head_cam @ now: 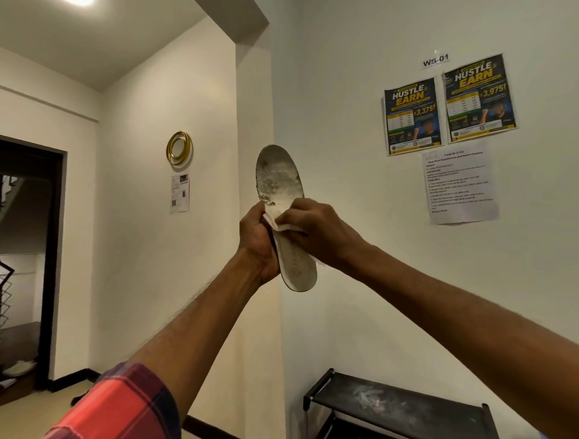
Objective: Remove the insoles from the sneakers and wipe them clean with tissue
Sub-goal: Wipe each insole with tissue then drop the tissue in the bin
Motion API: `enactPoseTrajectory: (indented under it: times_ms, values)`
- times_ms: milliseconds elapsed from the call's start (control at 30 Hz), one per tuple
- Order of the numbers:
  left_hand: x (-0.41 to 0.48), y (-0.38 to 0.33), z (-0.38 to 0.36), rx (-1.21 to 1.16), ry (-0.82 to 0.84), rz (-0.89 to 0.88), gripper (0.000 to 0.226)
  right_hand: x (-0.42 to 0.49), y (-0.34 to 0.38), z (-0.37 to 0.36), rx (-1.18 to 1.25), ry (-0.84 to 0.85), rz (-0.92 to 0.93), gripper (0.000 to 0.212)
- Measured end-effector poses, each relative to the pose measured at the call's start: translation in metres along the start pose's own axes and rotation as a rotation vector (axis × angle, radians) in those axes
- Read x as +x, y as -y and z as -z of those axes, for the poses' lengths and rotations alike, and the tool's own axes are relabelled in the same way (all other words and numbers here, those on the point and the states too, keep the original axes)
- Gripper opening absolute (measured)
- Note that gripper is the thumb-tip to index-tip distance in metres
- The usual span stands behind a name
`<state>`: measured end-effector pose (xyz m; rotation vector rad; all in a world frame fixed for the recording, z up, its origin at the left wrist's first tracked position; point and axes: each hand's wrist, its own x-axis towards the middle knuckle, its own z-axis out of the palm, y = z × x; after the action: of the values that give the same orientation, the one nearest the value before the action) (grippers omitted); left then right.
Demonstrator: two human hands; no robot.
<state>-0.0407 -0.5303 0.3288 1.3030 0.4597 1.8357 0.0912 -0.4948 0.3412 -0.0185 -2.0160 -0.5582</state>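
Soiled insole (280,178) sits in mid-air high above the black shoe rack (401,407), long axis near vertical, toe end up, heel down; left hand (257,244) grips its mid-section, fingers curled round; right hand (316,232) pinches white tissue (283,225) against its face.

Cream painted walls (329,94), glowing ceiling light (80,1) top left, dark-framed doorway (28,250) at left, gold ring wall ornament (179,148), two blue-and-yellow posters (413,116) above a white printed sheet (460,183), dusty black metal shoe rack (407,404) lower right, black skirting (72,380).
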Motion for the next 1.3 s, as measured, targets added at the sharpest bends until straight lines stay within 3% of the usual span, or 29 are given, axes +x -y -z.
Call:
enactPoseTrajectory:
  times_ms: [67, 200, 300, 433, 533, 667, 767, 900, 1033, 1133, 1233, 1300]
  values:
    - [0.0, -0.002, 0.0, -0.003, 0.006, 0.017, 0.056, -0.004, -0.001, 0.0, 0.029, -0.039, -0.03, 0.014]
    - [0.001, -0.006, 0.003, -0.014, -0.004, 0.053, 0.069, -0.015, 0.006, -0.004, 0.02, 0.083, 0.089, 0.013]
    - [0.004, -0.008, 0.004, -0.029, -0.001, 0.044, 0.069, -0.02, 0.004, -0.002, 0.033, 0.013, 0.011, 0.015]
    - [0.002, -0.011, 0.004, -0.049, 0.001, 0.083, 0.069, -0.029, 0.013, -0.008, 0.082, 0.135, 0.107, 0.015]
    - [0.004, -0.012, 0.007, -0.044, 0.002, 0.059, 0.07, -0.033, 0.006, -0.003, 0.108, 0.045, 0.011, 0.02]
    - [0.005, -0.014, 0.008, -0.039, 0.031, 0.09, 0.069, -0.048, 0.016, -0.015, 0.059, 0.193, 0.154, 0.017]
    - [0.006, -0.014, 0.01, -0.065, 0.016, 0.058, 0.067, -0.052, 0.007, -0.01, 0.072, 0.126, 0.068, 0.021]
    - [0.007, -0.015, 0.009, -0.002, 0.023, 0.06, 0.067, -0.063, 0.018, -0.014, -0.024, 0.231, 0.212, 0.024]
    - [0.007, -0.016, 0.009, -0.039, 0.004, 0.034, 0.067, -0.059, 0.007, -0.007, 0.069, 0.122, 0.04, 0.023]
    - [0.008, -0.017, 0.008, -0.003, 0.001, 0.043, 0.068, -0.065, 0.018, -0.009, -0.015, 0.266, 0.182, 0.025]
    - [0.006, -0.017, 0.006, -0.027, -0.005, 0.035, 0.068, -0.06, 0.009, 0.002, 0.055, 0.173, 0.077, 0.027]
    - [0.006, -0.017, 0.006, -0.027, -0.002, 0.042, 0.067, -0.06, 0.01, 0.004, 0.025, 0.195, 0.115, 0.026]
